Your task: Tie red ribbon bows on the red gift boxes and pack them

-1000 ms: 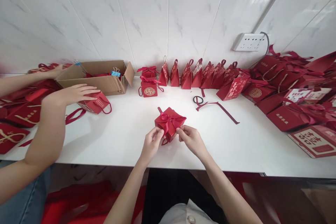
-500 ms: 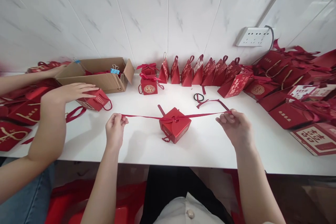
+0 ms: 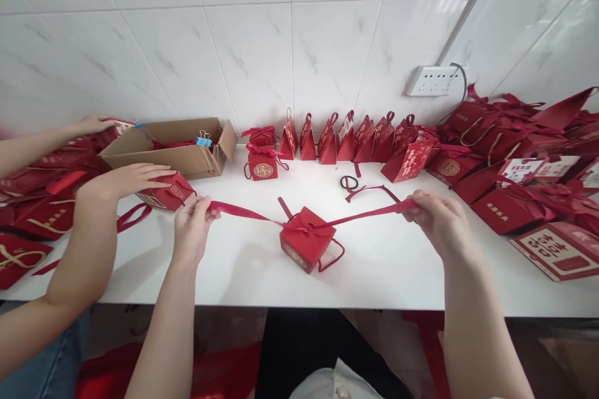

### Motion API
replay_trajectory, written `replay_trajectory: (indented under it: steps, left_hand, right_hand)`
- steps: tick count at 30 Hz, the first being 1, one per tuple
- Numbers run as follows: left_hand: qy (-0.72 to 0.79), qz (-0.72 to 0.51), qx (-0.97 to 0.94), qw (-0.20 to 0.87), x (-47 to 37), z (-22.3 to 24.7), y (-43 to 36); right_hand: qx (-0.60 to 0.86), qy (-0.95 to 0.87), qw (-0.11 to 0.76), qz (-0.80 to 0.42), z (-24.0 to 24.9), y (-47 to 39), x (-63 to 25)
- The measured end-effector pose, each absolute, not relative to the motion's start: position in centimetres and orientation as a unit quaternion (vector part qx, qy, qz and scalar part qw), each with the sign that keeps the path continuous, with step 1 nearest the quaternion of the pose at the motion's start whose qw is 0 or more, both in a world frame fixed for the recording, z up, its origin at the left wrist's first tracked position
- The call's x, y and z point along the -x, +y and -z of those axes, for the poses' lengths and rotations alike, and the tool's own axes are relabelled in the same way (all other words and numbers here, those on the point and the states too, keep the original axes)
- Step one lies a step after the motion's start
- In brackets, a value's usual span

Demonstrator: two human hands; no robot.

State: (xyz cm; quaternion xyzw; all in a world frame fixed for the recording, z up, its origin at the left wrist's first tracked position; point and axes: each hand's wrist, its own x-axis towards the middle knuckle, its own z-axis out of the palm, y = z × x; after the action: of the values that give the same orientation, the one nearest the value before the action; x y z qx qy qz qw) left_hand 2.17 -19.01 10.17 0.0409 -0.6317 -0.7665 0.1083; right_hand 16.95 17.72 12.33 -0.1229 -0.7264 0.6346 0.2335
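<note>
A small red gift box (image 3: 307,242) sits on the white table in front of me, with a cord loop at its side. A red ribbon (image 3: 360,213) crosses its top, where its strands meet. My left hand (image 3: 193,224) pinches one end of this ribbon, left of the box. On the right, my right hand (image 3: 437,221) grips the other end between thumb and fingers. Both ribbon lengths rise from the box to my hands, and neither hand touches the box itself.
A co-worker's hand (image 3: 135,179) rests on another red box (image 3: 169,192) at left. Behind stand a cardboard box (image 3: 187,165) and a row of red triangular boxes (image 3: 346,140). A black ring (image 3: 349,183) lies near ribbon scraps. Red boxes (image 3: 503,206) pile up at right.
My hands have moved slightly farther apart, holding the ribbon ends. The gift box has turned, its cord loop now showing at right. The co-worker's far hand now holds a red-and-white item.
</note>
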Motion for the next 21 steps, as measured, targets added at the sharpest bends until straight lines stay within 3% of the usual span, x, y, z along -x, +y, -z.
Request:
replay_trajectory:
  steps: [3, 6, 8, 11, 21]
  left_hand:
    - [-0.716, 0.657, -0.093, 0.217, -3.1, -8.8, -18.0]
    - [-0.821, 0.461, 0.038, 0.334, -5.8, -7.8, -14.7]
    - [-0.873, 0.366, 0.209, 0.245, -8.0, -7.5, -11.8]
    - [-0.913, 0.278, 0.262, 0.143, -10.0, -7.4, -8.5]
    - [-0.917, 0.251, 0.309, -0.025, -8.6, -9.1, -9.2]
  right_hand:
    - [0.214, -0.837, 0.261, -0.430, -10.0, 18.1, -16.9]
    - [0.094, -0.885, 0.327, -0.317, -9.0, 15.5, -15.7]
    - [-0.087, -0.914, 0.273, -0.288, -9.2, 12.7, -14.4]
    - [-0.229, -0.933, 0.182, -0.212, -9.6, 9.3, -12.2]
    - [-0.373, -0.928, -0.002, -0.021, -11.6, 7.7, -9.0]
